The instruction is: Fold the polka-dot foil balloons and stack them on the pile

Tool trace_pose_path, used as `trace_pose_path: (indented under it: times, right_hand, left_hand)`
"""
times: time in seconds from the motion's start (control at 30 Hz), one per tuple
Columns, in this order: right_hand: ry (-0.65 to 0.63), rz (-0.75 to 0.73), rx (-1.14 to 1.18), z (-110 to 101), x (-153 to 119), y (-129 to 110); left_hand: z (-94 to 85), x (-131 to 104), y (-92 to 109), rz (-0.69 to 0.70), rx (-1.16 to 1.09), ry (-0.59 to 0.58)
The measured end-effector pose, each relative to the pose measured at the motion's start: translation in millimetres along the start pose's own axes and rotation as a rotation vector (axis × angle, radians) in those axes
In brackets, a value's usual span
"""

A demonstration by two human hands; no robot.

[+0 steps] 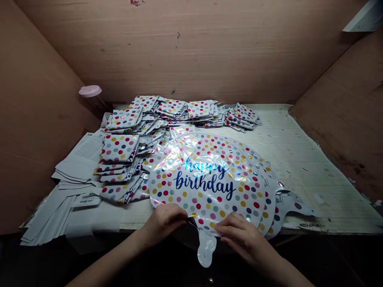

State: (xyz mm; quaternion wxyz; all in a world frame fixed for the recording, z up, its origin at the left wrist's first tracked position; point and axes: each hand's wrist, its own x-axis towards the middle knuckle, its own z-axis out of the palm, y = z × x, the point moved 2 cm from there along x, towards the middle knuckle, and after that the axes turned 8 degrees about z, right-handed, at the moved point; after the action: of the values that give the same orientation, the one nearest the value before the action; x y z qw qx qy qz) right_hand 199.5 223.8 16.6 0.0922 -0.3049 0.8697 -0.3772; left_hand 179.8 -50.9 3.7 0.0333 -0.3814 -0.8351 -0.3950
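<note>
Left of the top balloon (206,199) you have paper sheets (76,159); closer in on that side are piles of folded balloons (119,147), which also run behind it. The top balloon lies flat before you, lettering up, its near side at the front of the table (299,159). Your left hand (167,219) seems to pinch its near edge, just left of the neck (206,249), which hangs free. Just right of the neck, your right hand (239,233) appears to grip the same edge, fingers on top. More flat balloons (272,215) peek out from under its right side. You look to be at the handling of this one sheet by its edge; the next move calls for an even hold on a single layer.

Left of the balloon, a pink-lidded cup (90,91) is partly hidden by the folded piles. Your left fingertips are partly hidden, so the layers pinched can't be counted. Your right thumb is hard to make out, and whatever lies below the table is lost in shadow.
</note>
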Motion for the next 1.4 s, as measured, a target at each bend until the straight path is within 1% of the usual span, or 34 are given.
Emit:
trace_pose_path:
  times: [0.03, 0.1, 0.17, 0.23, 0.3, 0.33, 0.43, 0.47, 0.5, 0.53, 0.57, 0.6, 0.63, 0.67, 0.7, 0.73, 0.77, 0.8, 0.83, 0.87, 0.9, 0.93, 0.97, 1.0, 1.03, 1.07, 1.13, 1.2, 1.3, 1.33, 1.4]
  right_hand:
    - [0.007, 0.001, 0.011, 2.3, 4.2, -6.0]
    - [0.007, 0.063, 0.046, -0.7, 16.3, -12.0]
    - [-0.015, 0.163, 0.082, -13.9, 34.4, -10.0]
    - [-0.077, 0.248, 0.107, -33.9, 59.1, -2.5]
    - [-0.119, 0.308, 0.042, -56.1, 89.7, 8.1]
    - [-0.103, 0.338, -0.046, -67.0, 106.7, 14.1]
    - [0.033, 0.414, -0.354, -94.2, 160.0, 32.5]
    - [0.061, 0.431, -0.412, -100.3, 176.4, 38.1]
    - [0.062, 0.439, -0.437, -104.9, 191.1, 42.9]
    - [0.044, 0.438, -0.440, -108.4, 203.0, 46.5]
    - [0.015, 0.427, -0.443, -111.1, 211.4, 48.3]
    - [-0.016, 0.406, -0.443, -113.0, 215.7, 47.7]
    - [-0.043, 0.379, -0.440, -114.0, 215.3, 44.7]
    - [-0.061, 0.353, -0.438, -113.7, 210.1, 39.4]
    - [-0.063, 0.320, -0.442, -111.7, 200.2, 32.0]
    - [-0.043, 0.268, -0.455, -107.7, 186.1, 23.0]
    - [-0.014, 0.202, -0.472, -101.2, 168.2, 13.6]
    - [0.035, 0.093, -0.499, -92.4, 147.6, 4.3]
    - [0.090, -0.060, -0.521, -81.6, 124.7, -3.8]
    - [0.126, -0.208, -0.525, -69.4, 100.9, -8.5]
    - [0.154, -0.315, -0.514, -57.3, 77.7, -8.7]
    - [0.139, -0.364, -0.516, -45.5, 56.6, -3.8]
    - [0.144, -0.375, -0.528, -36.0, 38.3, 5.4]
    - [0.147, -0.356, -0.556, -29.1, 23.4, 18.3]
    - [0.157, -0.308, -0.579, -25.3, 12.2, 33.7]
    - [0.179, -0.257, -0.581, -25.0, 4.5, 50.0]
    - [0.212, -0.169, -0.503, -33.0, -1.3, 80.5]
    - [0.240, -0.052, -0.349, -50.5, 3.5, 103.1]
    - [0.250, 0.251, -0.182, -81.9, 20.1, 120.8]
    - [0.223, 0.351, -0.148, -90.3, 25.6, 123.5]
    - [0.128, 0.507, -0.090, -100.9, 34.4, 127.4]
  left_hand:
    - [1.6, 0.0, 2.9, 0.058, 0.027, 0.008]
    - [3.6, -2.4, 9.8, 0.216, 0.136, 0.041]
    - [4.6, -7.6, 17.7, 0.381, 0.280, 0.088]
    - [6.5, -14.4, 24.3, 0.470, 0.403, 0.126]
    - [11.8, -22.2, 28.1, 0.490, 0.466, 0.120]
    - [16.3, -26.4, 28.8, 0.492, 0.480, 0.107]
    - [34.4, -40.6, 27.7, 0.508, 0.475, 0.055]
    - [39.3, -45.0, 26.4, 0.513, 0.463, 0.035]
    - [41.9, -48.9, 25.1, 0.520, 0.449, 0.016]
    - [41.0, -51.5, 23.8, 0.537, 0.434, 0.001]
    - [35.9, -52.6, 22.7, 0.569, 0.425, 0.009]
    - [25.9, -51.3, 21.3, 0.582, 0.432, 0.068]
    - [11.4, -47.5, 18.8, 0.546, 0.458, 0.179]
    - [-5.9, -41.5, 14.8, 0.452, 0.495, 0.318]
    - [-23.8, -34.0, 8.9, 0.303, 0.527, 0.443]
    - [-40.2, -25.7, 1.1, 0.132, 0.544, 0.519]
    - [-53.2, -17.4, -7.9, -0.019, 0.542, 0.532]
    - [-61.7, -9.5, -17.7, -0.113, 0.521, 0.474]
    - [-65.4, -2.6, -27.4, -0.139, 0.483, 0.362]
    - [-65.4, 2.1, -36.9, -0.131, 0.431, 0.246]
    - [-62.6, 4.5, -45.7, -0.117, 0.369, 0.149]
    - [-58.2, 4.6, -53.4, -0.113, 0.299, 0.076]
    - [-53.1, 3.2, -59.7, -0.124, 0.225, 0.023]
    - [-48.5, 0.9, -64.5, -0.152, 0.155, -0.003]
    - [-45.1, -1.4, -67.7, -0.192, 0.102, -0.005]
    - [-43.4, -3.1, -69.8, -0.238, 0.067, 0.004]
    - [-45.8, -3.0, -72.3, -0.328, 0.038, 0.026]
    - [-54.3, 2.3, -76.1, -0.396, 0.015, 0.032]
    - [-70.0, 15.2, -87.5, -0.430, 0.000, 0.001]
    - [-74.0, 19.4, -92.4, -0.441, 0.009, 0.002]
    - [-77.7, 27.2, -101.1, -0.469, 0.045, 0.030]
